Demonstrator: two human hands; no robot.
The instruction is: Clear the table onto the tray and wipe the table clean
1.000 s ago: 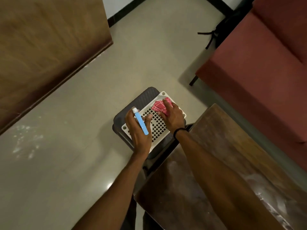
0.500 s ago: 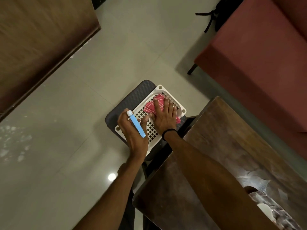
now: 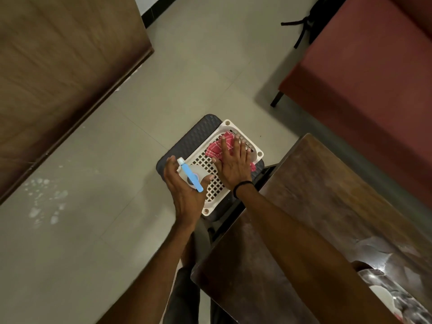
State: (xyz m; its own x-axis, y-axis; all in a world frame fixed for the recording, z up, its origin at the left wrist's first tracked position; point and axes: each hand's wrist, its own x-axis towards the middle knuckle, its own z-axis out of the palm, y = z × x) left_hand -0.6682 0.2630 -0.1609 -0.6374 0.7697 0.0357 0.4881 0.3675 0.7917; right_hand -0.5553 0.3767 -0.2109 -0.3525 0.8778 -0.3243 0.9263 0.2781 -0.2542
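1. Since a second ago the right hand [image 3: 233, 167] has flattened. Its fingers, then curled over the red cloth [image 3: 219, 146], now lie straight and spread, pressing it into the far end of the white slotted tray [image 3: 217, 203].
2. Left hand [image 3: 184, 195] is wrapped round the spray bottle [image 3: 190, 176], blue trigger uppermost, at the tray's left rim. Judged to be setting it beside the cloth.
3. Tray rests on a dark stool [image 3: 191, 141] just left of the wooden table [image 3: 327, 206], within easy reach for loading.
4. Flat palm likely steadies the light tray while the bottle lands.
5. Dishes [image 3: 383, 298] sit on the table at near right, partly out of view. Clearing looks barely begun and wiping is not started.
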